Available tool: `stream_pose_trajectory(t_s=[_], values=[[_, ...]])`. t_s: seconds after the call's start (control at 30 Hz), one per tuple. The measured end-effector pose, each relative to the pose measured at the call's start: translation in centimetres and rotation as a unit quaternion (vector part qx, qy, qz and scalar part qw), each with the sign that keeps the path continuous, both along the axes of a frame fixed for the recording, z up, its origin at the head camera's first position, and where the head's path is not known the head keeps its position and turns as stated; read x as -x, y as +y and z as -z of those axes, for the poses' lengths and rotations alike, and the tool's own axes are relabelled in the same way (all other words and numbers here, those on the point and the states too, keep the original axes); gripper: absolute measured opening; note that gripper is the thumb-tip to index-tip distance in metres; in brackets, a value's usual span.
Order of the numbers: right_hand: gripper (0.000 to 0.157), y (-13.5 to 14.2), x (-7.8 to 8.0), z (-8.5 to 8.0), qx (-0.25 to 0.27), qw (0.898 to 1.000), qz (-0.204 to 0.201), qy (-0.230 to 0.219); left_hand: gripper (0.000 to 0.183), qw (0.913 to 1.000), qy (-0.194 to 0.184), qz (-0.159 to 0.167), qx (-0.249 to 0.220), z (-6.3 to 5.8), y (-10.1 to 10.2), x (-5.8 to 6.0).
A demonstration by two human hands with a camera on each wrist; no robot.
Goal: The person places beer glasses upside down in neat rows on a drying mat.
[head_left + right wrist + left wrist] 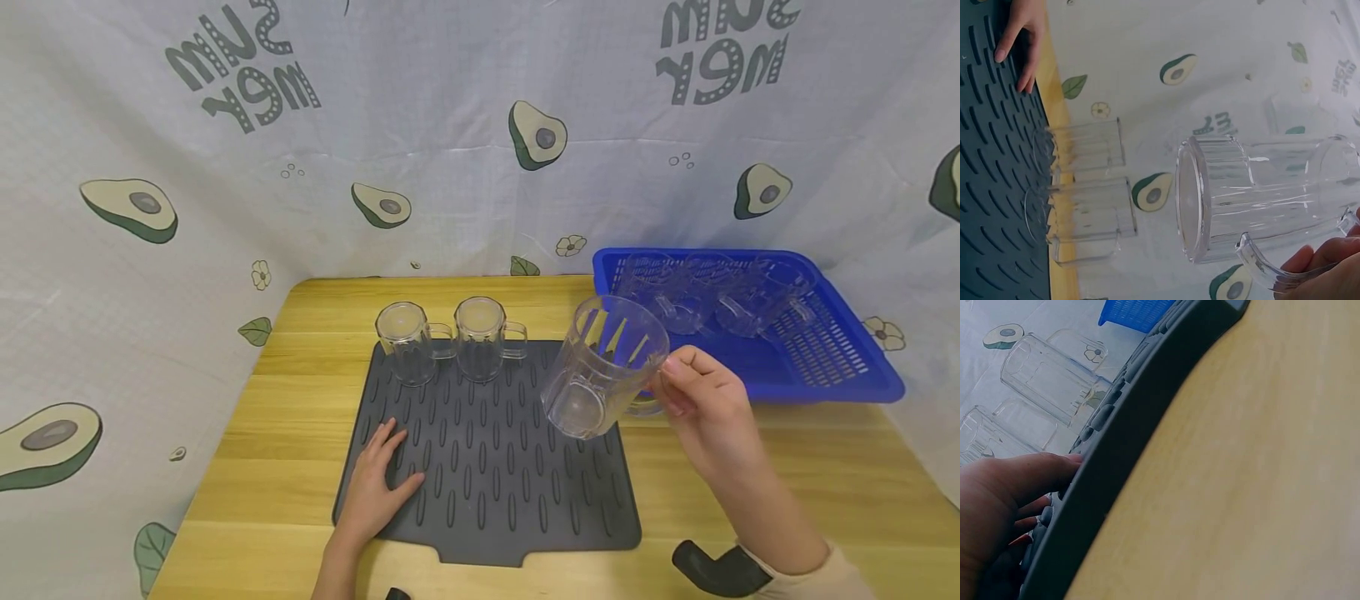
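A clear mug (596, 375) is held tilted in the air over the right part of a dark ridged drying mat (495, 467). My right hand (705, 400) grips it by the handle, and the right wrist view shows the fingers on that handle (1266, 269). Two similar mugs, a left one (408, 346) and a right one (482, 342), stand side by side at the mat's back edge, seemingly upside down, handles pointing right. With fingers spread, my left hand (375, 487) rests on the mat's left side, its thumb near the front edge in the left wrist view.
At the back right of the wooden table (262, 467) sits a blue plastic basket (847, 375) with several clear mugs (757, 300) inside. A white curtain (450, 108) printed with avocados hangs behind the table and along its sides.
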State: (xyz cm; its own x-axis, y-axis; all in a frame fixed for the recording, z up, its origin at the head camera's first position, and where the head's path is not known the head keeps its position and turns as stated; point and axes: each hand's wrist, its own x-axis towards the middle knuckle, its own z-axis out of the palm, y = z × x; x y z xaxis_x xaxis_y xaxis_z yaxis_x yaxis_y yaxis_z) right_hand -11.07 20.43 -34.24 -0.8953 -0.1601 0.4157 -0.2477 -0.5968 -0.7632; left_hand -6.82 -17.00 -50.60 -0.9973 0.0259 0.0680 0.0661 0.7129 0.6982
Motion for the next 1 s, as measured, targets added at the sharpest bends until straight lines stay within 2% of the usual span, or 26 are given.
stream_pose_trajectory(t_s=[0.53, 0.7, 1.0], values=[[0.035, -2.0, -0.4, 1.0, -0.019, 0.999, -0.036, -0.022, 0.067, 1.0, 0.004, 0.001, -0.008, 0.0, -0.1, 0.0], [0.034, -2.7, -0.4, 1.3, -0.043, 0.998, -0.038, -0.021, 0.067, 1.0, 0.004, 0.001, -0.006, 0.0, -0.1, 0.0], [0.033, -3.5, -0.4, 2.0, -0.055, 0.998, -0.036, -0.022, 0.068, 1.0, 0.005, -0.002, -0.006, 0.1, 0.0, 0.0]])
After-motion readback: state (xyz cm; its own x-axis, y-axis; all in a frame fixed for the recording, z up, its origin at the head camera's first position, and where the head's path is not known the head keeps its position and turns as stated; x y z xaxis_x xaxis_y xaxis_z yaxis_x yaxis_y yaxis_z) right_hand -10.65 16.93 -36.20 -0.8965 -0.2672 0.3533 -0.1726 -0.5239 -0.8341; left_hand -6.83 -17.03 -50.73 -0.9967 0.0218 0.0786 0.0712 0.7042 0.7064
